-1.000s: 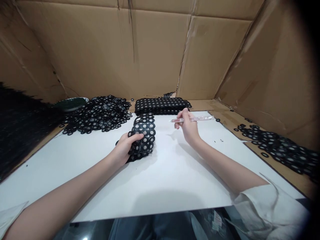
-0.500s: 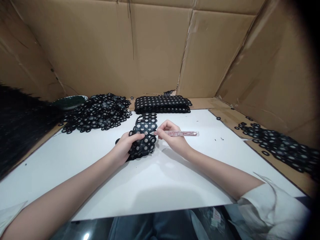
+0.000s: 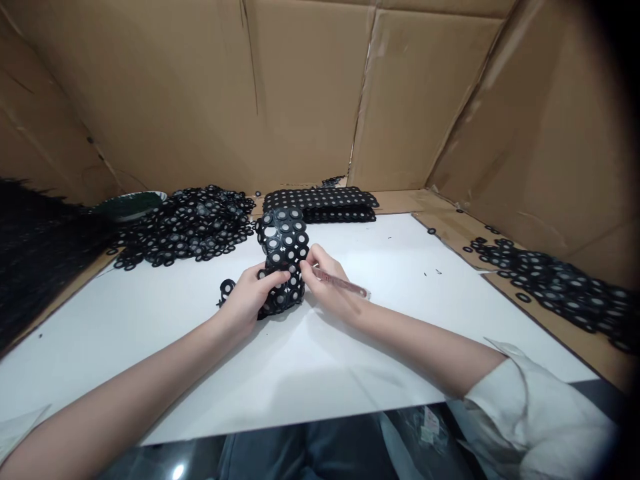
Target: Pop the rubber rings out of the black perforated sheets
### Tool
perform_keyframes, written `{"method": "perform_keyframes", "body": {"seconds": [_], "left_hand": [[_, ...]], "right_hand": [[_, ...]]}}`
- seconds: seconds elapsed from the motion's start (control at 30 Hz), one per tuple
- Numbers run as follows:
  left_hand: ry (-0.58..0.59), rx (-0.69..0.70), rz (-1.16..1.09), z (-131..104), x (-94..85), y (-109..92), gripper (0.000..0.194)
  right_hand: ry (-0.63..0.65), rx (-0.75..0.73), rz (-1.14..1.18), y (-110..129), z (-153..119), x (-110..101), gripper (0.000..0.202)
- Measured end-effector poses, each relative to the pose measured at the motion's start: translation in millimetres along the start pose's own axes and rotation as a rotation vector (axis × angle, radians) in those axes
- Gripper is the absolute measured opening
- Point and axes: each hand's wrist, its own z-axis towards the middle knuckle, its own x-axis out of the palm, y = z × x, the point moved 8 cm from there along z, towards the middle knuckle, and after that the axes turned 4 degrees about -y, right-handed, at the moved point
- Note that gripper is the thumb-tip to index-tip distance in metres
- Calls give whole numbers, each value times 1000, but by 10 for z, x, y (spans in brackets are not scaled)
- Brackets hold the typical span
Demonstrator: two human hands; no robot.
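My left hand (image 3: 247, 297) grips a strip of joined black rings (image 3: 285, 235), thumb pressed on its front and fingers hidden behind. The strip's upper part bends upright, and a loose end curls out left of my wrist. At the strip's right edge, my right hand (image 3: 326, 285) pinches a slim pen-like tool (image 3: 353, 289) with a clear pinkish handle bearing letters. The tool's back end slants down to the right; its tip is hidden by my fingers and the rings.
A heap of loose black rings (image 3: 193, 227) lies back left, near a shallow dish (image 3: 131, 205). Folded ring panels (image 3: 340, 198) rest at the back. More rings (image 3: 560, 283) lie on cardboard at right. Black bristly material (image 3: 45, 247) stands at left. Cardboard walls (image 3: 310, 87) surround the white board (image 3: 400, 353).
The strip's upper part has risen and now overlaps the folded panels in view. The tool has swung from nearly level to slanting down rightward. My right hand has shifted slightly left.
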Motion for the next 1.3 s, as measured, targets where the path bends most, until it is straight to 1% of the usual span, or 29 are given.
{"method": "perform_keyframes", "body": {"seconds": [0.1,0.17,0.23,0.3,0.37,0.43,0.53,0.57,0.6,0.63,0.7,0.77,0.83,0.93,1.13,1.3], "left_hand": [[31,-21,22,-9,31,-1,26],[46,-26,37,-8,38,-15,26],[47,-20,44,-2,35,-33,26],[41,-17,43,5,28,-37,25],[26,-20,39,10,13,-26,25],[10,-31,38,11,-3,-7,27],[-16,-52,40,0,-28,14,29],[-18,-57,39,-6,-29,15,29],[-20,-58,38,-12,-29,12,29],[-21,-57,37,-18,-27,8,30],[-19,-52,38,-27,-18,-4,29],[-16,-38,41,-29,-9,-20,29],[-9,-24,46,-30,3,-34,28],[-1,0,70,-37,14,-48,27],[-14,87,149,-56,4,-67,23],[-2,163,252,-76,22,-121,20]], "right_hand": [[-13,-15,-13,-12,18,10,17],[-9,12,7,-70,29,15,17],[10,58,63,-148,44,19,18],[56,100,131,-218,71,28,20],[51,110,189,-258,121,-22,19],[-49,88,233,-270,180,-162,14],[-259,-13,235,-207,201,-425,4],[-289,-62,211,-159,187,-470,6],[-286,-108,182,-105,168,-479,8],[-251,-149,155,-53,146,-454,9],[-119,-193,110,19,99,-325,9],[30,-204,67,44,49,-161,10],[115,-211,35,46,12,-45,10],[131,-178,56,19,11,11,11],[133,2,116,-30,59,10,14],[248,210,172,-125,72,37,17]]}}
